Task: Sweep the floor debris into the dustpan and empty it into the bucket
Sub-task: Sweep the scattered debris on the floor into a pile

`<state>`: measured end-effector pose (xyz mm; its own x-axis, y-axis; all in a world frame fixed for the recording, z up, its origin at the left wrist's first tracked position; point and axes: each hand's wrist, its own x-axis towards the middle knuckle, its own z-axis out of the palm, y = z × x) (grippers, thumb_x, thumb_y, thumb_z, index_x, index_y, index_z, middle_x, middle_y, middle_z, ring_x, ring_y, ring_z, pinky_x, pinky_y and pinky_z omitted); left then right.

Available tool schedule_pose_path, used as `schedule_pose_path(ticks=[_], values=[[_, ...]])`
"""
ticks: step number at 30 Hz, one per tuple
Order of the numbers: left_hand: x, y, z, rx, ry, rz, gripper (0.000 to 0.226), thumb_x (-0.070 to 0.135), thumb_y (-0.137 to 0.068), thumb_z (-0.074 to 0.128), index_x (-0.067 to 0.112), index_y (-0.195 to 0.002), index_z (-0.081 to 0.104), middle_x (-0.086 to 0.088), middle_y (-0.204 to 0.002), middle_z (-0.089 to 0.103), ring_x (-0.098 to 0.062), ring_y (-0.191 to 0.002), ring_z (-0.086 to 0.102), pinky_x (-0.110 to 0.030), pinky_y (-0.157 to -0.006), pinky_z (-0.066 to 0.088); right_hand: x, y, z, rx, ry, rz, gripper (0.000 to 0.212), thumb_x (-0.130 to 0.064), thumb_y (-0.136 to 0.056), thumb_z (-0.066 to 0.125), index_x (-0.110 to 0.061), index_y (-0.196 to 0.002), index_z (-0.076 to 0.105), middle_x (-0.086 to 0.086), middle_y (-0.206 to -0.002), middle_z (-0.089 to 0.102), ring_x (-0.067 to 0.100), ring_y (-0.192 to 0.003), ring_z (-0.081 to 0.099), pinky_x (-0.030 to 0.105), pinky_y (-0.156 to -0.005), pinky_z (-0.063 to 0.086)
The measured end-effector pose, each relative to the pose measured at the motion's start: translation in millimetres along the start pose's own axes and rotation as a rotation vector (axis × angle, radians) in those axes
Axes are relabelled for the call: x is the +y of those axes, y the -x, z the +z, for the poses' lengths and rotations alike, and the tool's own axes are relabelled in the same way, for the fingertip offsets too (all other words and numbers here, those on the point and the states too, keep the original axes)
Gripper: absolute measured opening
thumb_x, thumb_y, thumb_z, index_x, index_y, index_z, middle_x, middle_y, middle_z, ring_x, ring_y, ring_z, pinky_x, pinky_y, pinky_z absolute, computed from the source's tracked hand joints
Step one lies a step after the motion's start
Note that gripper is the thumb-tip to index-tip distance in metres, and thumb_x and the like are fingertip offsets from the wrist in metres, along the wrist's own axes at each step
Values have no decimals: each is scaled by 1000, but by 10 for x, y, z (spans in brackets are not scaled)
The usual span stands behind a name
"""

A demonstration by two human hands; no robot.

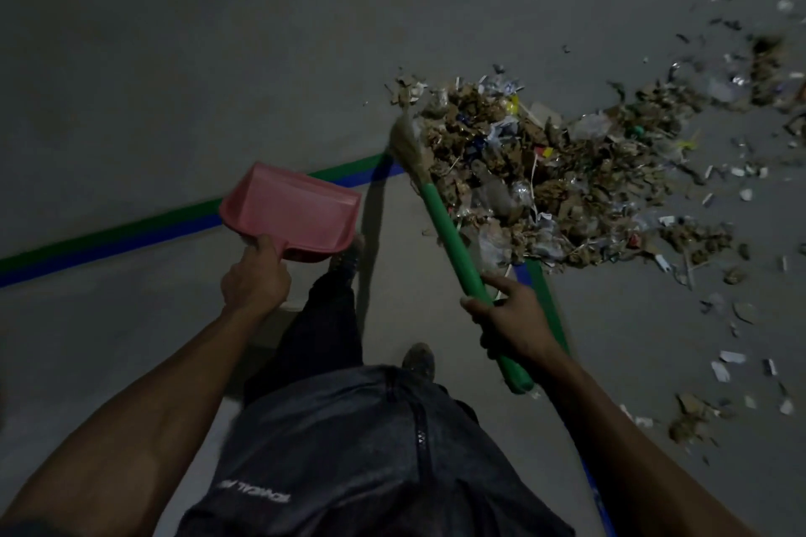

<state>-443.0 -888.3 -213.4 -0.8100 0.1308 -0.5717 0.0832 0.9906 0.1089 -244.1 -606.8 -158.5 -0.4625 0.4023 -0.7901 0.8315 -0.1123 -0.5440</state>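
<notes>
My left hand [255,275] gripping the pink dustpan [292,211] by its handle, my right hand [510,318] clutching the green broom [453,240], bristles touching the debris pile [545,174]

One dustpan [291,211], one broom [453,231], one debris pile [545,174], two hands.
</notes>
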Motion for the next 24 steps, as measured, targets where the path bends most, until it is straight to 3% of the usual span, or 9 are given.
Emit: schedule_pose_path(ticks=[4, 10, 14, 15, 18, 22, 24], values=[[20, -666, -323, -58, -59, 47, 24, 18, -98, 41, 8, -119, 39, -21, -113, 53, -35, -94, 56, -40, -73, 46, -661, -293, 402, -15, 74, -24, 72, -26, -81, 80, -22, -143, 44, 17, -81, 66, 21, -42, 61, 30, -40, 49], [27, -1508, -723, -99, -112, 131, 22, 16, -98, 39, 7, -118, 39, -19, -105, 52, -33, -85, 55, -41, -67, 46, -1600, -1200, 1186, 21, 81, -48, 63, -17, -83, 68, -22, -141, 45, 11, -82, 66, 25, -51, 67, 32, -40, 52], [20, -1932, -807, -109, -135, 128, 21, 17, -98, 40, 8, -116, 39, -18, -104, 52, -32, -82, 54, -39, -63, 42, -2078, -1929, 1599, 22, 101, -39, 46, -15, -78, 65, -11, -123, 56, 16, -92, 66, 40, -79, 68, 56, -68, 58], [10, -2020, -803, -109, -145, 121, 20, 18, -98, 41, 9, -116, 39, -17, -103, 52, -31, -82, 54, -38, -62, 40, -2145, -2117, 1658, 24, 80, -17, 43, -13, -78, 64, -9, -121, 57, 17, -92, 66, 41, -80, 68, 55, -69, 58], [-23, -2253, -743, -110, -161, 116, 23, 21, -98, 44, 11, -118, 38, -15, -101, 52, -29, -79, 54, -37, -61, 42, -2185, -2624, 1677, 79, -45, 96, 40, -9, -81, 63, -10, -121, 59, 16, -87, 64, 35, -71, 69, 38, -52, 57], [-55, -2460, -619, -119, -174, 115, 25, 25, -98, 46, 15, -119, 39, -11, -100, 51, -25, -74, 49, -35, -61, 41, -2024, -3090, 1453, 196, -290, 227, 25, -3, -82, 64, -1, -107, 62, 20, -80, 62, 31, -64, 62, 44, -56, 57], [-63, -2522, -584, -131, -173, 131, 25, 26, -98, 46, 16, -120, 39, -10, -99, 52, -25, -75, 52, -35, -61, 44, -1971, -3189, 1329, 256, -448, 266, 16, 1, -83, 62, 1, -99, 59, 21, -73, 58, 26, -52, 56, 33, -46, 48]])
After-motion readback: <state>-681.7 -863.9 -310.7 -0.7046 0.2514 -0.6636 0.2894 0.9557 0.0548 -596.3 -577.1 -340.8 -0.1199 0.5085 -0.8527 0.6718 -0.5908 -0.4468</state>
